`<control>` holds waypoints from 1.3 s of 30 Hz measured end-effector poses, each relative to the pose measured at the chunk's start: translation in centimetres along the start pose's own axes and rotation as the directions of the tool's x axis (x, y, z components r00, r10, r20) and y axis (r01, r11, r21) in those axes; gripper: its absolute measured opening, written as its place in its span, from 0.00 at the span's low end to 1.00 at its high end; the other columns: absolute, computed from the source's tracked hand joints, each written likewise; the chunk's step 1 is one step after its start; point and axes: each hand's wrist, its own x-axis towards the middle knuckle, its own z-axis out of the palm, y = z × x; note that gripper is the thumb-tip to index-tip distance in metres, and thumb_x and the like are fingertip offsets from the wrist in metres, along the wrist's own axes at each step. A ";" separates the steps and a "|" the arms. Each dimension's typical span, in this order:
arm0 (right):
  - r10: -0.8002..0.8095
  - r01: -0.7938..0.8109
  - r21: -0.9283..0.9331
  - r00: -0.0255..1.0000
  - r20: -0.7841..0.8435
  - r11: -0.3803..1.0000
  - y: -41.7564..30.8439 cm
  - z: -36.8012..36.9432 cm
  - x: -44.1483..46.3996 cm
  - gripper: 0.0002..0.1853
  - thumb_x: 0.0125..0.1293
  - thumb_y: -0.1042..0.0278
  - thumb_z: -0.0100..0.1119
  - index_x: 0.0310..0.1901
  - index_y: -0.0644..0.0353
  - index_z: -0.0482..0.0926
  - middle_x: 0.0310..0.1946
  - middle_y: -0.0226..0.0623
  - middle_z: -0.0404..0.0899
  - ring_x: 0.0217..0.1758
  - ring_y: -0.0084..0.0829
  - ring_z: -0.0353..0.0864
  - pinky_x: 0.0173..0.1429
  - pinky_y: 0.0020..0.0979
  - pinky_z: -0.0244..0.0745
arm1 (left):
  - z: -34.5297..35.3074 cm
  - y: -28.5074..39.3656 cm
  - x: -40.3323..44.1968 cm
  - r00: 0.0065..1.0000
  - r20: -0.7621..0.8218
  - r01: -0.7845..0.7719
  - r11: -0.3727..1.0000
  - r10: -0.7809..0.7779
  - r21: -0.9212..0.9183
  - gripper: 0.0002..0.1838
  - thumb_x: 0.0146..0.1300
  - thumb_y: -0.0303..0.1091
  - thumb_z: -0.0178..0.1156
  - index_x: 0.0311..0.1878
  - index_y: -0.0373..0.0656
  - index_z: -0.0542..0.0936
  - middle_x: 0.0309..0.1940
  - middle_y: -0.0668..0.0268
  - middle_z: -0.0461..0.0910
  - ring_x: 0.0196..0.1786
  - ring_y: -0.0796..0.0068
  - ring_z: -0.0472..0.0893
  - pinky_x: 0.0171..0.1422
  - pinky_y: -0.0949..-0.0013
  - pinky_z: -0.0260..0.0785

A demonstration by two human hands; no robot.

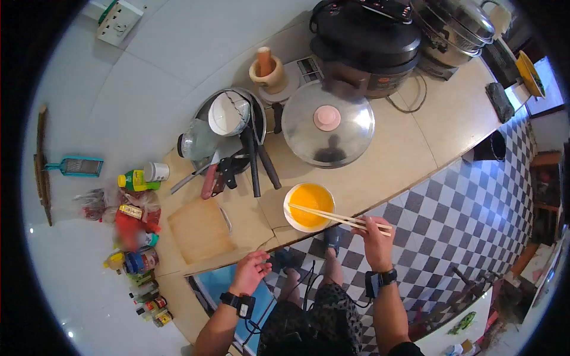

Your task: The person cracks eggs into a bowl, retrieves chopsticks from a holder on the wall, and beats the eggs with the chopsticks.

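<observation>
A pair of wooden chopsticks (341, 219) is held by my right hand (375, 243), just off the counter's front edge. Their far tips dip into yellow-orange beaten egg (310, 200) in a white bowl (287, 209), which sits near that edge. My left hand (250, 272) hovers by the counter edge, left of the bowl, its fingers loosely bent and apart with nothing in them. Closest to it lies a wooden cutting board (199, 231). Both wrists wear dark bands with small devices.
Behind the bowl stands a lidded pan (328, 142). Knife handles and pan handles jut from a metal basin (205, 113) holding a white bowl. A mortar (268, 74) and black cooker (368, 47) stand farther back. Bottles (142, 260) line the wall at left.
</observation>
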 end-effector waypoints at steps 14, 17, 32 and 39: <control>0.010 0.003 -0.101 0.992 0.122 0.995 4.3 3.4 3.0 0.20 0.75 0.67 0.72 0.62 0.70 0.84 0.41 0.35 0.84 0.36 0.23 0.83 0.40 0.29 0.85 | -3.2 -2.1 -3.7 0.992 -0.125 0.031 0.999 -0.033 -0.012 0.20 0.73 0.29 0.63 0.67 0.41 0.79 0.58 0.56 0.83 0.54 0.58 0.84 0.64 0.51 0.79; 0.005 -0.013 0.063 0.993 0.122 0.998 5.9 3.2 3.4 0.27 0.73 0.68 0.74 0.69 0.68 0.79 0.45 0.35 0.83 0.37 0.24 0.84 0.39 0.28 0.85 | -3.7 -2.4 -4.2 0.990 -0.138 0.023 0.999 -0.026 -0.023 0.20 0.73 0.30 0.64 0.67 0.41 0.78 0.58 0.56 0.83 0.54 0.58 0.84 0.64 0.51 0.79; 0.063 -0.099 -0.129 0.964 -0.257 0.987 -0.4 -14.0 -16.1 0.09 0.77 0.65 0.69 0.43 0.61 0.85 0.31 0.30 0.82 0.32 0.25 0.83 0.37 0.33 0.82 | -5.5 -1.4 -3.6 0.950 0.230 -0.293 0.862 0.213 0.414 0.06 0.76 0.28 0.67 0.48 0.35 0.85 0.31 0.69 0.81 0.29 0.77 0.79 0.33 0.70 0.73; -0.299 0.260 -0.155 0.729 -0.615 0.953 -8.8 -20.7 -34.8 0.20 0.82 0.56 0.63 0.30 0.57 0.77 0.22 0.28 0.74 0.24 0.26 0.77 0.33 0.33 0.81 | 7.4 -1.2 -7.6 0.885 0.418 -0.431 0.702 0.206 0.567 0.27 0.84 0.46 0.58 0.25 0.42 0.72 0.11 0.74 0.60 0.10 0.81 0.59 0.15 0.70 0.45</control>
